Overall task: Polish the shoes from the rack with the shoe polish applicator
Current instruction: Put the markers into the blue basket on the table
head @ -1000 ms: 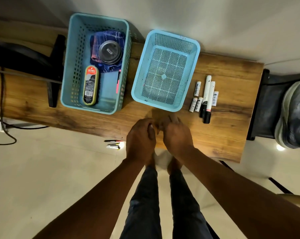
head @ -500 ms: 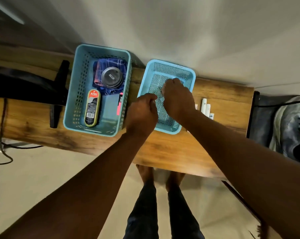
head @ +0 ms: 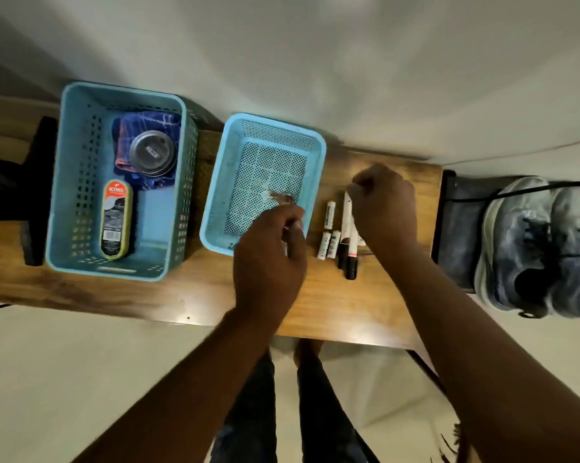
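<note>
At frame centre, left hand (head: 268, 259) and right hand (head: 383, 203) hover apart with fingers curled, grip unclear, shoe polish applicator (head: 116, 219) lying in the left basket (head: 64, 182).

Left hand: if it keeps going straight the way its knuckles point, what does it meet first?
Probably the light blue basket: the left hand already overlaps its near right corner and points across its mesh floor. Its height above the basket is unclear.

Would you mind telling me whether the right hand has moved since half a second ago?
Yes. The right hand has gone rightward, off the light blue basket, and is now over the markers beside it.
</note>
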